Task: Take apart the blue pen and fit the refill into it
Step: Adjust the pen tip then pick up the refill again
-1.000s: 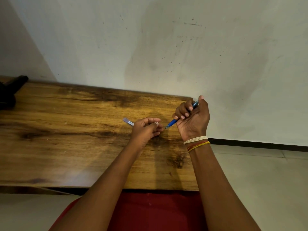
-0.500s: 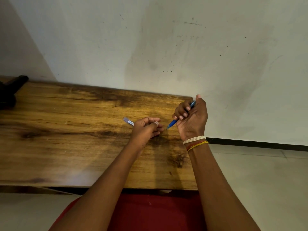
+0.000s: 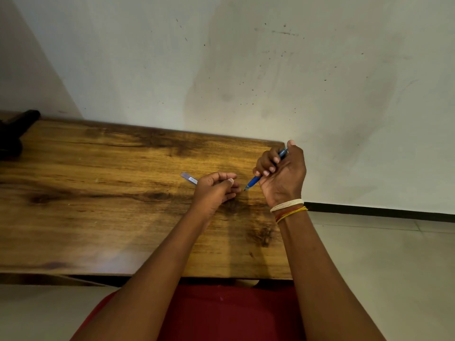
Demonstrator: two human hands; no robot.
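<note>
My right hand is closed in a fist around the blue pen, above the right end of the wooden table. The pen slants, its tip pointing down-left toward my left hand, its top end sticking out by my thumb. My left hand rests on the table just left of the pen tip, fingers curled loosely; whether it holds anything I cannot tell. A thin clear refill packet with a small label lies on the table, poking out from behind my left hand.
A black object sits at the table's far left end. A stained white wall rises behind the table. Tiled floor lies to the right past the table's edge. Red cloth covers my lap below the table's front edge.
My right hand with the pen has drifted slightly left and down. The left hand and the refill packet have stayed put.
</note>
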